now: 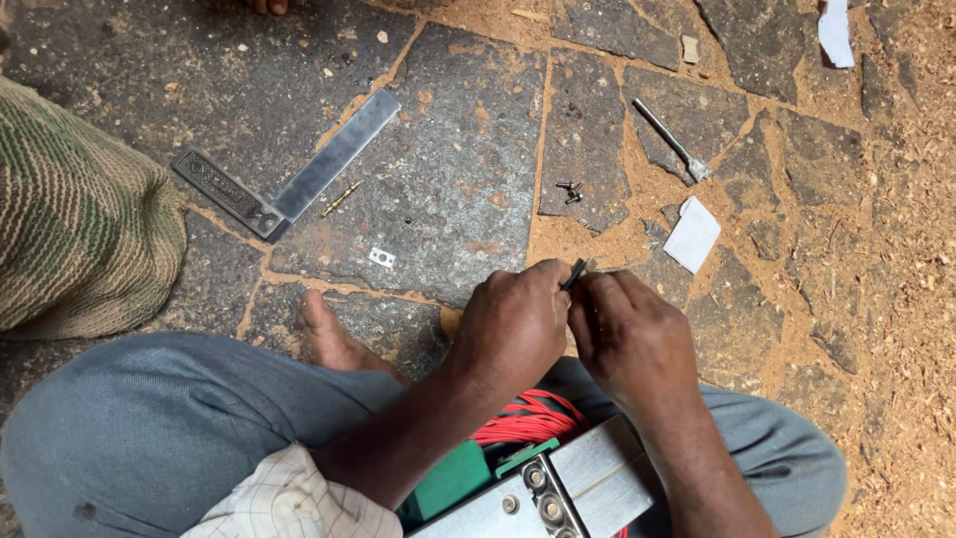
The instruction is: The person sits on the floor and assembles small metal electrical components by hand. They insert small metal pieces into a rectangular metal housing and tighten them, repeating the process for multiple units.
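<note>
My left hand (513,324) and my right hand (632,339) meet in front of me, fingertips pinched together on a small dark screw (575,273). Both hands hover above my lap, where a metal power tool with a green body (538,488) and a coiled red cable (528,416) rests across my grey trousers. Two or three more dark screws (570,190) lie on the stone floor just beyond my hands.
A steel try square (289,179) lies at the left, a brass screw (341,197) and a small white plate (381,257) near it. A metal bit (669,139) and a white paper scrap (692,234) sit right. A woven sack (80,219) fills the left edge. Sawdust covers the floor.
</note>
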Tool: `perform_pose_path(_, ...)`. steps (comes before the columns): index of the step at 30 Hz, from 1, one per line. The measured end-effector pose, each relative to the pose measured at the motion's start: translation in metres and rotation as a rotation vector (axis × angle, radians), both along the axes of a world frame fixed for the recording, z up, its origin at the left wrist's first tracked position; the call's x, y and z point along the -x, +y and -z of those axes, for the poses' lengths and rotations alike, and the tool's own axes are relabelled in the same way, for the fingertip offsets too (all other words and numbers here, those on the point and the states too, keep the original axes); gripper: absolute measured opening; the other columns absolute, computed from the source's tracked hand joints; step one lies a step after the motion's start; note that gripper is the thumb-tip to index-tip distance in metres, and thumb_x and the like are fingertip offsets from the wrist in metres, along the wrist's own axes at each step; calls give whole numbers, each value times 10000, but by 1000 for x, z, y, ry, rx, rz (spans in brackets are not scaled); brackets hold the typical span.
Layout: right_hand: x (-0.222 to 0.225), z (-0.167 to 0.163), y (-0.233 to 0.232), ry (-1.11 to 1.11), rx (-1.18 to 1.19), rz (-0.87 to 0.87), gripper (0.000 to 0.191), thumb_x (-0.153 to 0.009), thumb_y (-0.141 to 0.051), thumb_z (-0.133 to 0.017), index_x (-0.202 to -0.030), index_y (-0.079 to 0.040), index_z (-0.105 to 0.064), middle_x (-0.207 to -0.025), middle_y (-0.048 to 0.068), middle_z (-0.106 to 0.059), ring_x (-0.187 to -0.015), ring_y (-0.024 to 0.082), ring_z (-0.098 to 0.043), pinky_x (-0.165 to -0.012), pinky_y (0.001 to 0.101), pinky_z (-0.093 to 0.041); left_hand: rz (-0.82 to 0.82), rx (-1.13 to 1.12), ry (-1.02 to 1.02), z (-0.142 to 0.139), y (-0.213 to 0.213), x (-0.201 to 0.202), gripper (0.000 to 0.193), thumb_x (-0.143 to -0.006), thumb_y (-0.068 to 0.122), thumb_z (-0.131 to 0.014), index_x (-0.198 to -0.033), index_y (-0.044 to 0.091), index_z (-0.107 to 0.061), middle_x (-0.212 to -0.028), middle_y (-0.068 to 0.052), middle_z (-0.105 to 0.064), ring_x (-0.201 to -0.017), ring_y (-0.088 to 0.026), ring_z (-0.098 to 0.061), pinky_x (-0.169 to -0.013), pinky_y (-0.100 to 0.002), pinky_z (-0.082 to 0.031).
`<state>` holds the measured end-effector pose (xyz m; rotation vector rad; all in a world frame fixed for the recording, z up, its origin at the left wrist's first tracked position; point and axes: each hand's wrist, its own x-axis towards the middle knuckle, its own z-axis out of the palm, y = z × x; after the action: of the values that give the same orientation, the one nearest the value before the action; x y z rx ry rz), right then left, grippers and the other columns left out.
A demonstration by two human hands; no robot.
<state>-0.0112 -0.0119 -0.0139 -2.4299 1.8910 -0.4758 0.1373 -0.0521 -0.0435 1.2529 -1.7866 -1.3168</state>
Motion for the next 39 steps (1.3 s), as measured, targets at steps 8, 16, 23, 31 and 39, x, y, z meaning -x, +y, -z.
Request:
perform_pose_path(8,-3,-29,-9,-114,-45,72,172,-894,-143,-764,-992,-28,-681,-871,149,-689,-715,336,-692,-627,434,-562,-35,-30,12,-26,-8,2,171,-890,104,-675,-1042,32,-707,-857,-210,-740,-838,-391,-729,-737,-485,-573)
perform_pose_path(16,22,-30,-4,-349,-138,166,105,-903,-128,-767,-956,-46,-729,-818,80,-747,-697,157,-744,-608,305,-589,-43,-260,109,-18,-11,10,206,-874,136,-651,-1031,59,-761,-897,-160,-780,-816,-272,-783,-757,-385,-596)
perform_pose_path(23,33,-45,-2,-401,-219,139,81,-893,-131,-773,-906,-52,-758,-803,39,-750,-674,114,-726,-562,260,-598,-62,-316,143,-26,-22,20,247,-867,156,-682,-1071,32,-742,-961,-135,-798,-864,-217,-798,-765,-347,-612)
perform_pose_path(31,32,-52,-3,-370,-151,48,146,-897,-97,-757,-1030,-37,-755,-905,75,-739,-754,152,-749,-578,266,-625,-50,-283,83,-37,-25,26,237,-873,162,-670,-1066,41,-737,-945,-148,-791,-867,-254,-788,-776,-371,-607)
perform_pose_path(39,28,-49,-1,-153,-25,-29,184,-846,-78,-783,-1028,-57,-763,-968,80,-741,-765,205,-748,-643,320,-607,-98,-189,98,-30,-23,29,207,-869,159,-695,-1032,33,-721,-898,-164,-775,-848,-289,-772,-762,-400,-597)
